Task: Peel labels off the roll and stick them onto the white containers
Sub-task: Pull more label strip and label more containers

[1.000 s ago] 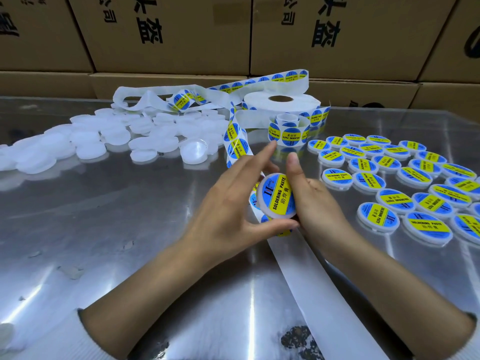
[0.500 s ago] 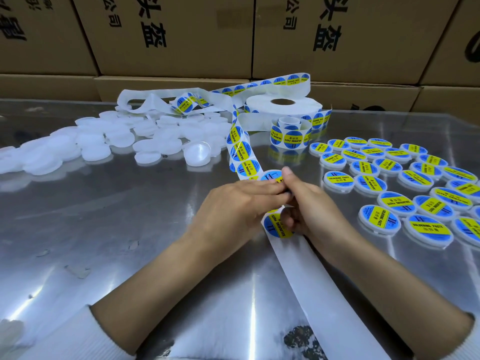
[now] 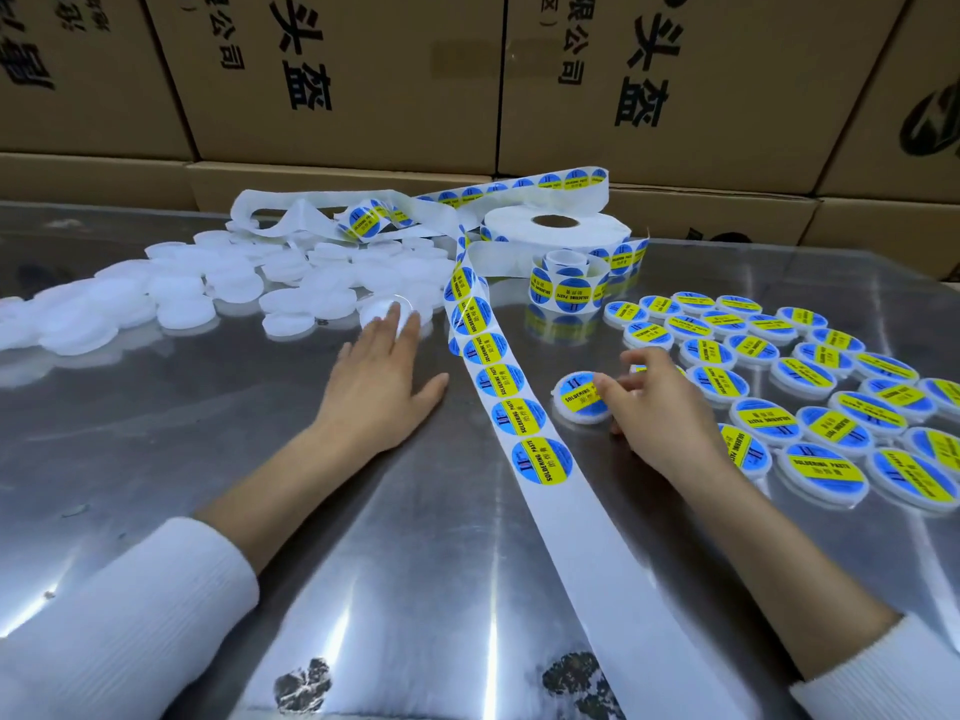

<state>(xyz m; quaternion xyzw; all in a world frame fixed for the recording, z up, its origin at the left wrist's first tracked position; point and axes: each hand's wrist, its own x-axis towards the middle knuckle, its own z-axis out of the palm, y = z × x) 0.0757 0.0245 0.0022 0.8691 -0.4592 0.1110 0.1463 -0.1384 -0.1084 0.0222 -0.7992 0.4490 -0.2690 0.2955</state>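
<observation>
At your far left, a heap of unlabelled white containers (image 3: pixel 171 298) spreads across the shiny metal table (image 3: pixel 156 459), running toward the middle, where loose empty backing paper (image 3: pixel 291 215) lies tangled behind it. Your left hand (image 3: pixel 376 376) lies flat and spread on the table, palm down, with its fingertips (image 3: pixel 402 324) reaching the nearest white container (image 3: pixel 382 309) at the edge of the heap; whether they press on it or only touch it I cannot tell. Just to the right of that hand, the label strip (image 3: pixel 511 392) runs from the label roll (image 3: pixel 553 236) at the back down toward you, carrying round blue and yellow labels until about level with your wrists, where it turns to bare white backing that continues off the lower edge. A small curl of labels (image 3: pixel 566 280) stands just in front of the roll. Right of the strip, your right hand (image 3: pixel 660 402) has its fingers curled over the edge of a freshly labelled container (image 3: pixel 582 397) lying flat on the table, the thumb on its label. Beyond it, to the right, the finished labelled containers (image 3: pixel 810 397) lie in loose rows. Stacked cardboard boxes (image 3: pixel 363 80) line the back.
</observation>
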